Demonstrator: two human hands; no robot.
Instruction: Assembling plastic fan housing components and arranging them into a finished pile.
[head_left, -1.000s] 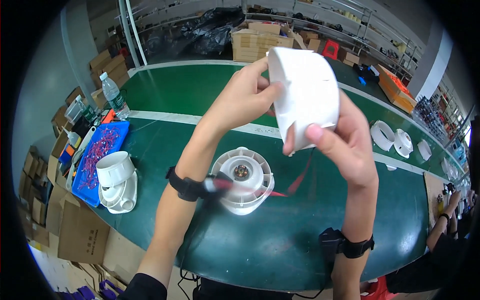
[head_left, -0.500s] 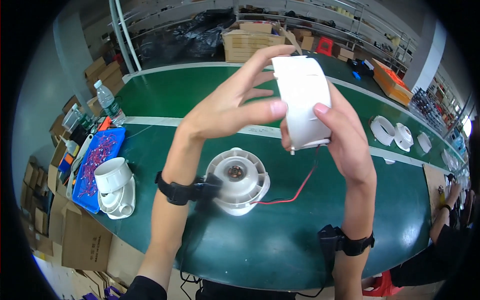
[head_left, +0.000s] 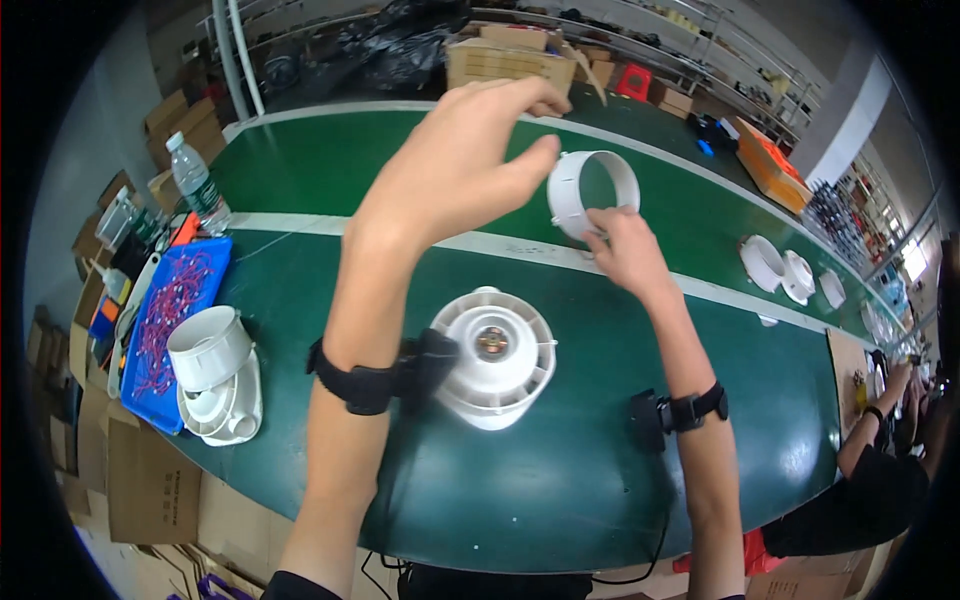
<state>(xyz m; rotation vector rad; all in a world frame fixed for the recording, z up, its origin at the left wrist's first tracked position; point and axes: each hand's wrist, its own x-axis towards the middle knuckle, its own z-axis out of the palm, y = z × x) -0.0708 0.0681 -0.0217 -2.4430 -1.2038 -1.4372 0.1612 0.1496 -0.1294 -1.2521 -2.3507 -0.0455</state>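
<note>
A white plastic ring [head_left: 567, 196] is out over the far side of the bench. My right hand [head_left: 630, 252] has its fingers closed on the ring's lower right rim; whether the ring touches the green surface below, I cannot tell. To the left of the ring, my left hand [head_left: 455, 165] is raised with thumb and fingers apart, holding nothing. Between my forearms, a round white ribbed housing [head_left: 490, 385] with a metallic centre sits on the bench. Black straps with small dark boxes circle both wrists.
At left, a blue tray [head_left: 222, 262] holds red and dark wires beside white housing parts [head_left: 211, 350]. A water bottle [head_left: 200, 190] stands behind. More white rings [head_left: 763, 263] lie at right, near another person's arm [head_left: 868, 425]. Cardboard boxes [head_left: 510, 62] are beyond the bench.
My right hand has carried the ring away from me, turning its opening into view. My left hand has come off it. The red and black wire seen earlier no longer shows.
</note>
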